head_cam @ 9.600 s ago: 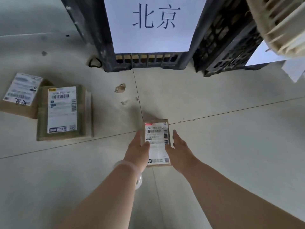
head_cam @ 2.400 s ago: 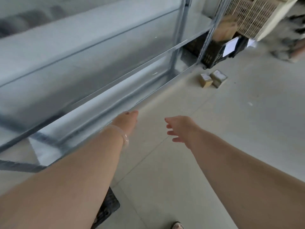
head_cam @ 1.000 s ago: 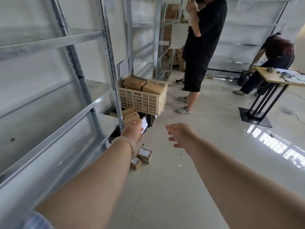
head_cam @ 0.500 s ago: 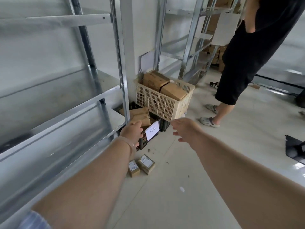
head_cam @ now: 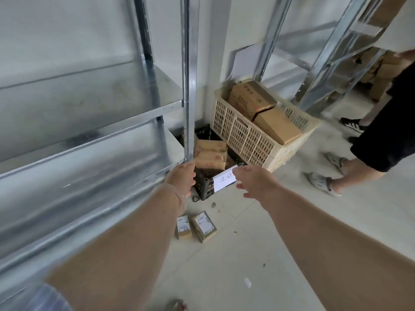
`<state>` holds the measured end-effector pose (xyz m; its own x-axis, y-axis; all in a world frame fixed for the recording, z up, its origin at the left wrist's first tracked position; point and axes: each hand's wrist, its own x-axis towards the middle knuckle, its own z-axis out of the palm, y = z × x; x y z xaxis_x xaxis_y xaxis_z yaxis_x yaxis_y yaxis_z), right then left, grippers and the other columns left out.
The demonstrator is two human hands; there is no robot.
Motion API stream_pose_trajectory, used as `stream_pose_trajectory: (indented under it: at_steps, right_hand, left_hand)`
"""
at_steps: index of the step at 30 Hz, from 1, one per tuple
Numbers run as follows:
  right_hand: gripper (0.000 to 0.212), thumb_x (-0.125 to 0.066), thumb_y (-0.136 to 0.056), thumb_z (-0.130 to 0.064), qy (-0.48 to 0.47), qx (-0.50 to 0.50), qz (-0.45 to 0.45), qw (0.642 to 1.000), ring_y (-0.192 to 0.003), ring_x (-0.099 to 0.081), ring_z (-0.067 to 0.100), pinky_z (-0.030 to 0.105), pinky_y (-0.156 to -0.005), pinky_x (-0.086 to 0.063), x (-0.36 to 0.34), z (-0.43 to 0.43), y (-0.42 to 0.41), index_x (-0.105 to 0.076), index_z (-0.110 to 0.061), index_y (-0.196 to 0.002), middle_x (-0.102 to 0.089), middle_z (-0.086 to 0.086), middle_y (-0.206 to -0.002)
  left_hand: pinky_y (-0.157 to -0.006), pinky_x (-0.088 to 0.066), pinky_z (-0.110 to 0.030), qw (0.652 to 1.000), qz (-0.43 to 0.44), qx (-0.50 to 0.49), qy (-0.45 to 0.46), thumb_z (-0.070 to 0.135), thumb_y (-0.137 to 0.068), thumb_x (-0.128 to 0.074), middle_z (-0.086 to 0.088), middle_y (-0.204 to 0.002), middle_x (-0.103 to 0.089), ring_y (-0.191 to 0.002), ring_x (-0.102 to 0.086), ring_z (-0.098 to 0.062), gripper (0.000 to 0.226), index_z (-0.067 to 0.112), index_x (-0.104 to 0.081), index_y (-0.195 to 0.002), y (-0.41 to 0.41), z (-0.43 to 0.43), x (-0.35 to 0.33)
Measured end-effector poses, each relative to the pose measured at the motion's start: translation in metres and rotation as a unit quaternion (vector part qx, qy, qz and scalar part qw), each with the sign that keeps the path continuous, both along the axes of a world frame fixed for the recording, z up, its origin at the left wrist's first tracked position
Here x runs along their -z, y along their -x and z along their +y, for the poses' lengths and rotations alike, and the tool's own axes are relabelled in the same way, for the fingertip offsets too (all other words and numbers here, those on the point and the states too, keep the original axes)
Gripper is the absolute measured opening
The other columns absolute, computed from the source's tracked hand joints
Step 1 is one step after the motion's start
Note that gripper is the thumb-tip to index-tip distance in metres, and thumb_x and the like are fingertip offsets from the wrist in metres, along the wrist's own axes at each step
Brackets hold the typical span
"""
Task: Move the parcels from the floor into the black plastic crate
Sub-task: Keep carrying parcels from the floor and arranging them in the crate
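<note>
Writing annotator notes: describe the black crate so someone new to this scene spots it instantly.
Find the metal shelf post running down the left-centre of the view. At its foot, on the floor, sits the black crate, holding brown boxes. Unlike the cream crate beside it, it is dark and carries a white paper sign on its front.

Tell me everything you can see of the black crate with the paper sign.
The black crate is dark latticed plastic, standing upright on the pale floor at the foot of the metal shelf post. A white paper sign with two dark characters is on its front. Brown cardboard boxes stick up above its rim. A cream crate stands close beside it.
</note>
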<state>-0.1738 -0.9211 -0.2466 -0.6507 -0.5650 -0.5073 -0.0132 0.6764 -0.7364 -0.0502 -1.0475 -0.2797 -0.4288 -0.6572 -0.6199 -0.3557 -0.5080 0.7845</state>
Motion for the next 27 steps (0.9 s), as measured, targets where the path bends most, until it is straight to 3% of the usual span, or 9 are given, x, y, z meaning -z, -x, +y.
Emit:
stream_pose_trajectory:
  at_steps: [3, 8, 11, 14, 17, 19, 22, 25, 27]
  right_hand:
    - [0.035, -0.049, -0.096, -0.038, -0.007, 0.002, -0.008, 1.0, -0.104, -0.066, 0.026, 0.047, -0.094, -0.053, 0.014, -0.016, 0.04, -0.06, -0.02, -0.123, -0.066, 0.009, -0.108]
    - [0.03, -0.05, -0.096, -0.038, -0.034, -0.052, -0.016, 0.998, -0.102, -0.066, 0.022, 0.044, -0.093, -0.054, 0.04, -0.035, 0.094, -0.062, -0.02, -0.117, -0.066, 0.001, -0.107]
    - [0.018, -0.052, -0.091, -0.04, -0.033, -0.095, -0.008, 0.995, -0.101, -0.065, 0.026, 0.05, -0.092, -0.053, 0.054, -0.054, 0.129, -0.064, -0.027, -0.096, -0.066, 0.006, -0.107]
    - [0.019, -0.052, -0.082, -0.047, -0.033, -0.15, -0.007, 0.988, -0.099, -0.065, 0.027, 0.052, -0.09, -0.054, 0.066, -0.07, 0.161, -0.061, -0.033, -0.074, -0.066, 0.005, -0.108]
    - [0.021, -0.053, -0.071, -0.059, -0.031, -0.192, -0.006, 0.981, -0.097, -0.066, 0.022, 0.049, -0.088, -0.055, 0.078, -0.084, 0.188, -0.06, -0.04, -0.076, -0.064, -0.003, -0.106]
    - [0.026, -0.053, -0.067, -0.061, -0.032, -0.205, -0.009, 0.978, -0.096, -0.066, 0.021, 0.049, -0.089, -0.055, 0.085, -0.091, 0.202, -0.062, -0.042, -0.081, -0.064, -0.004, -0.106]
    - [0.029, -0.053, -0.081, -0.053, -0.026, -0.232, 0.002, 0.972, -0.096, -0.066, 0.021, 0.048, -0.087, -0.055, 0.093, -0.096, 0.208, -0.064, -0.036, -0.102, -0.063, -0.005, -0.106]
    - [0.024, -0.052, -0.09, -0.04, -0.03, -0.254, -0.003, 0.967, -0.097, -0.066, 0.032, 0.054, -0.09, -0.053, 0.12, -0.106, 0.207, -0.066, -0.02, -0.093, -0.067, 0.01, -0.104]
    - [0.033, -0.052, -0.092, -0.032, -0.021, -0.263, -0.008, 0.964, -0.104, -0.062, 0.042, 0.055, -0.088, -0.052, 0.149, -0.122, 0.203, -0.061, -0.002, -0.1, -0.063, 0.024, -0.113]
  left_hand:
    - [-0.092, -0.042, -0.042, 0.999, -0.011, -0.02, 0.03, 0.03, -0.1, -0.041, -0.002, -0.107, -0.055, -0.1, -0.052, -0.018, 0.028, 0.013, -0.053, -0.12, 0.03, -0.01, 0.01]
    - [-0.067, -0.041, -0.03, 0.998, -0.027, -0.058, 0.026, 0.03, -0.098, -0.041, 0.002, -0.088, -0.054, -0.077, -0.052, -0.015, 0.02, 0.027, -0.049, -0.08, 0.068, -0.022, 0.038]
    - [-0.073, -0.046, -0.034, 0.993, -0.031, -0.112, 0.032, 0.03, -0.099, -0.043, 0.004, -0.09, -0.056, -0.075, -0.053, -0.011, 0.013, 0.026, -0.053, -0.09, 0.089, -0.027, 0.047]
    - [-0.094, -0.043, -0.045, 0.986, -0.05, -0.154, 0.026, 0.035, -0.099, -0.041, 0.001, -0.107, -0.057, -0.096, -0.055, -0.018, 0.019, 0.023, -0.053, -0.109, 0.107, -0.025, 0.058]
    - [-0.091, -0.044, -0.042, 0.985, -0.079, -0.154, 0.023, 0.034, -0.101, -0.033, 0.0, -0.112, -0.056, -0.105, -0.055, -0.019, 0.021, 0.026, -0.053, -0.103, 0.123, -0.017, 0.065]
    - [-0.091, -0.045, -0.042, 0.983, -0.086, -0.162, 0.026, 0.036, -0.101, -0.033, 0.001, -0.116, -0.056, -0.109, -0.055, -0.018, 0.027, 0.025, -0.051, -0.118, 0.131, -0.013, 0.071]
    - [-0.094, -0.046, -0.042, 0.98, -0.076, -0.184, 0.022, 0.039, -0.101, -0.034, 0.001, -0.124, -0.055, -0.112, -0.054, -0.018, 0.039, 0.027, -0.044, -0.136, 0.138, -0.012, 0.084]
    - [-0.098, -0.045, -0.042, 0.972, -0.081, -0.214, 0.054, 0.041, -0.098, -0.038, 0.003, -0.126, -0.057, -0.112, -0.055, -0.017, 0.04, 0.033, -0.045, -0.136, 0.137, -0.017, 0.113]
    - [-0.104, -0.042, -0.047, 0.962, -0.102, -0.239, 0.085, 0.047, -0.091, -0.042, 0.004, -0.132, -0.056, -0.118, -0.055, -0.018, 0.042, 0.042, -0.047, -0.132, 0.135, -0.021, 0.146]
